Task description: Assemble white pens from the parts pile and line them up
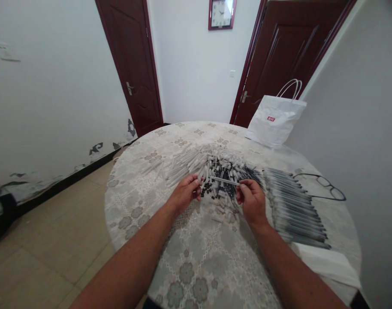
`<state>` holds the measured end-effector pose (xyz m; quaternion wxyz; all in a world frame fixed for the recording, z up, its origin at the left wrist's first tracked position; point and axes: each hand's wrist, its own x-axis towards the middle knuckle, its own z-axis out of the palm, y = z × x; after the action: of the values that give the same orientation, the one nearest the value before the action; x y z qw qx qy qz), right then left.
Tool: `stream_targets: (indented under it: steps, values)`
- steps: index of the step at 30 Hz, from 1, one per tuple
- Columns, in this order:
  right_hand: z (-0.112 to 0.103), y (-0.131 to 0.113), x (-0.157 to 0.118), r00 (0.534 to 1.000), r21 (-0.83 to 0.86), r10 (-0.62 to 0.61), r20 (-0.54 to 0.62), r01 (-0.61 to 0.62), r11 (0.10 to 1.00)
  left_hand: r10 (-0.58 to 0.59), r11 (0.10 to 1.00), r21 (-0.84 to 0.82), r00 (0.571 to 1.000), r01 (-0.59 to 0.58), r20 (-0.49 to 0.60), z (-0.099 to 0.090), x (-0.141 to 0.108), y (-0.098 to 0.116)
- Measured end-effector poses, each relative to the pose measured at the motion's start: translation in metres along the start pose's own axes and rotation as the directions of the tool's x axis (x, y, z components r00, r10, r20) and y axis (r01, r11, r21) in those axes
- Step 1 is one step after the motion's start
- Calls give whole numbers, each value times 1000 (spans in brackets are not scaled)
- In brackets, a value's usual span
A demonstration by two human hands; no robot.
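Note:
My right hand (253, 201) pinches one end of a slim pale pen barrel (224, 180), which points left toward my other hand. My left hand (186, 192) has its thumb and fingers closed at the tip; whatever small piece they may hold is too small to make out. Beneath and behind the hands lies a heap of pen parts: white barrels (186, 164) on the left, dark thin rods (226, 171) in the middle, and small black pieces (206, 189) beside my left fingertips. Short light-coloured pieces (222, 208) lie scattered nearer to me.
Several grey pens (299, 210) lie in a row on the right of the round table (186, 244). Eyeglasses (326, 186) rest beyond them. A white paper bag (275, 122) stands at the back right, and a folded white sheet (327, 262) lies near the right front edge.

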<state>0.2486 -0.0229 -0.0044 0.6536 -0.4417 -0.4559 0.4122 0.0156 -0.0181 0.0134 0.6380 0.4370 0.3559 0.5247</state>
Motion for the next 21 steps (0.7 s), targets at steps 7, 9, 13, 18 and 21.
stream_targets:
  steps: [7, 9, 13, 18, 21]
  values:
    - [6, -5, -10, 992, -125, -30, 119, 45, 991, -30, 967, -255, 999, 19, -37, -1, 0, 5]
    - [7, -5, -13, 989, -159, -35, 144, 58, 986, -31, 956, -293, 997, 10, -67, -3, 1, 7]
    - [9, -6, -16, 986, -197, -44, 158, 75, 978, -38, 950, -311, 991, -3, -126, -5, 2, 9]
    - [9, -7, -16, 987, -216, -65, 144, 95, 972, -41, 955, -297, 992, 5, -118, -3, 1, 8]
    - [9, -7, -17, 984, -256, -88, 154, 126, 958, -34, 962, -272, 993, 1, -116, -1, 1, 7]
